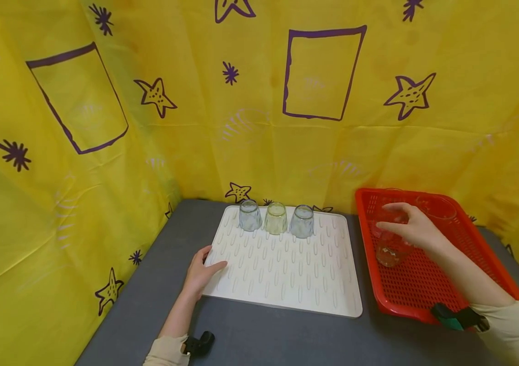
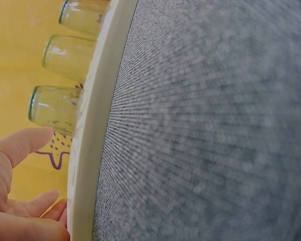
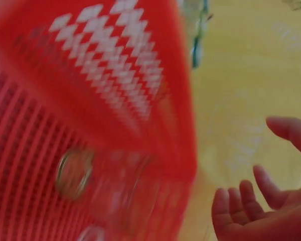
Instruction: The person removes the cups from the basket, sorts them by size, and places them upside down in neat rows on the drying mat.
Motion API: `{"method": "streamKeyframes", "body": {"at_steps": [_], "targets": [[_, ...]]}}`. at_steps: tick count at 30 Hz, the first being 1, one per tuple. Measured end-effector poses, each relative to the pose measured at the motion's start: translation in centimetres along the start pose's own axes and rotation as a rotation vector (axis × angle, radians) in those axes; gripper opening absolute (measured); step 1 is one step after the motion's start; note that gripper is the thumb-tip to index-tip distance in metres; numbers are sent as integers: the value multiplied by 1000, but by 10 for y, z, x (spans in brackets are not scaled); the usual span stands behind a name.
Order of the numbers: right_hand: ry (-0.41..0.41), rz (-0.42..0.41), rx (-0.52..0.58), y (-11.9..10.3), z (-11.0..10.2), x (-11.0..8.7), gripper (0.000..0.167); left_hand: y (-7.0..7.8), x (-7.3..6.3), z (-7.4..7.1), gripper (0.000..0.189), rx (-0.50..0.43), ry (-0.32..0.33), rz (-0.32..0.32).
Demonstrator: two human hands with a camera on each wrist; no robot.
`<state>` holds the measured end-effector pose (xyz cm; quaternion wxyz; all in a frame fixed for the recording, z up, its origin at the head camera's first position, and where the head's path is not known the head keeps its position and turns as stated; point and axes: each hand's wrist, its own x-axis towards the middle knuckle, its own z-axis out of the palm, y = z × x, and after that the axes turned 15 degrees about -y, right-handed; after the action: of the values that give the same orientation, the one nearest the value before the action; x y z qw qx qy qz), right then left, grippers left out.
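- As far as I can see from my end, the left hand (image 1: 201, 276) rests at the left edge of the white tray (image 1: 282, 274), thumb and fingers spread wide, touching the tray but clasping nothing.
- I see the right hand (image 1: 417, 229) above the red basket (image 1: 376, 284), near its left edge; a wide gap parts thumb and fingers, and they hold nothing.
- Clear glasses (image 1: 388, 256) sit in the basket, under and beside that hand; blur in the right wrist view prevents my counting them.
- Along the tray's back edge I have a bluish glass (image 1: 250, 218) near the back-left corner, a yellow-green glass (image 1: 276, 219), then a grey-blue glass (image 1: 302, 222).
- The grey desk (image 1: 149, 290) carries tray and basket.
- Purple stars (image 1: 411, 96) mark the yellow cloth (image 1: 195, 127); its paler prints (image 1: 232, 127) are too faint to read.
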<state>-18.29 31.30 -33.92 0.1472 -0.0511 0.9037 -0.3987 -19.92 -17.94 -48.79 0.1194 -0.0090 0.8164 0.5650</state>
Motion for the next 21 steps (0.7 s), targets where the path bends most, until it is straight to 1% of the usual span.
{"method": "streamKeyframes", "body": {"at_steps": [6, 13, 16, 21], "targets": [[-69, 25, -92, 26, -14, 1, 77, 1, 1, 0, 77, 6, 9, -5], [-112, 20, -290, 45, -19, 3, 79, 0, 1, 1, 78, 20, 10, -6], [-132, 23, -330, 51, -19, 4, 81, -1, 1, 0, 77, 22, 6, -6], [-181, 15, -354, 58, -19, 5, 83, 0, 0, 0, 76, 32, 3, -9]]}}
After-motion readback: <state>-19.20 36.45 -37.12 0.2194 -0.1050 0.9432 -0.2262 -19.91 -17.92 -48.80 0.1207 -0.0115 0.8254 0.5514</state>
